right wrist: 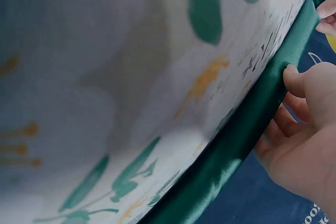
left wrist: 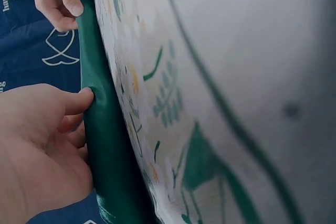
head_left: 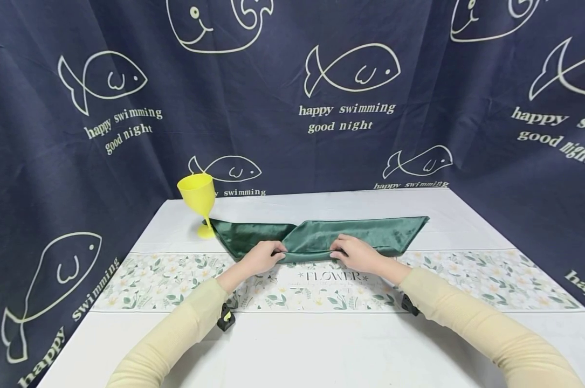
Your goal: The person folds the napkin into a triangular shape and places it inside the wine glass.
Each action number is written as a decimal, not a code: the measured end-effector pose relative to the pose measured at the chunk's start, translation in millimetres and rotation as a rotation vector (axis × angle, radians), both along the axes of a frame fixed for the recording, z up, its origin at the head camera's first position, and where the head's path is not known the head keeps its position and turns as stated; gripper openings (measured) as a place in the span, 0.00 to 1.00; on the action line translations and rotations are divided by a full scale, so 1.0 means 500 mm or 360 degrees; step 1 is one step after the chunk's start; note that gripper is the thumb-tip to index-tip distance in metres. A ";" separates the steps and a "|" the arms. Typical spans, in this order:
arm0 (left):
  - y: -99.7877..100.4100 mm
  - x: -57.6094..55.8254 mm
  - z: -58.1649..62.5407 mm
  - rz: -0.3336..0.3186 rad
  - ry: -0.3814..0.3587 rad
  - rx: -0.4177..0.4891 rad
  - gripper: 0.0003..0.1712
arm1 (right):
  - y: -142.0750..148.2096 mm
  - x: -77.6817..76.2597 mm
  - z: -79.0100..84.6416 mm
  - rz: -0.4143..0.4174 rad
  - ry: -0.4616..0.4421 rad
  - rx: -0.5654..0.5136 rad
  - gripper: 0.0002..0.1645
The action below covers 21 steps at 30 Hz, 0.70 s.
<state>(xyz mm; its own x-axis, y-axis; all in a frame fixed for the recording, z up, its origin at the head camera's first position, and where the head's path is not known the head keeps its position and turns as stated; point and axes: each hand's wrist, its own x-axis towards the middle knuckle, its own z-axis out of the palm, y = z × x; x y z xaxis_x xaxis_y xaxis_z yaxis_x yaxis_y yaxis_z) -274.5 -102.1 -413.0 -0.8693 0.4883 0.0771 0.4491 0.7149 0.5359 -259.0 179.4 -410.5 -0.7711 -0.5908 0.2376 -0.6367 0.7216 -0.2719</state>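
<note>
A dark green satiny cloth (head_left: 350, 234), folded into a long strip with pointed ends, lies across the table. Its near edge is turned up into a rolled fold. My left hand (head_left: 262, 256) pinches that fold left of its middle, the thumb (left wrist: 79, 100) on the near side and the fingers behind. Farther right, my right hand (head_left: 357, 253) pinches the same fold, its thumb (right wrist: 294, 80) pressed against the green fabric (right wrist: 257, 108). Between the hands the rolled edge runs nearly straight.
A yellow plastic goblet (head_left: 197, 194) stands by the cloth's left end, its foot close to the tip. The white tablecloth (head_left: 292, 345) has a floral band (head_left: 176, 280) with the word FLOWER. Dark blue curtains (head_left: 273, 108) with fish drawings hang behind and at both sides.
</note>
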 end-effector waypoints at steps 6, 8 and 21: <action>0.000 0.001 0.000 -0.0019 0.0003 -0.0003 0.09 | -0.001 -0.001 -0.001 -0.0005 0.0015 0.0024 0.12; 0.000 0.001 -0.001 -0.0026 -0.0001 -0.0004 0.09 | -0.001 -0.001 -0.001 -0.0010 0.0017 0.0027 0.12; 0.000 0.004 0.001 -0.0007 -0.0070 0.0050 0.07 | -0.005 -0.003 0.002 -0.0032 -0.0114 -0.0056 0.08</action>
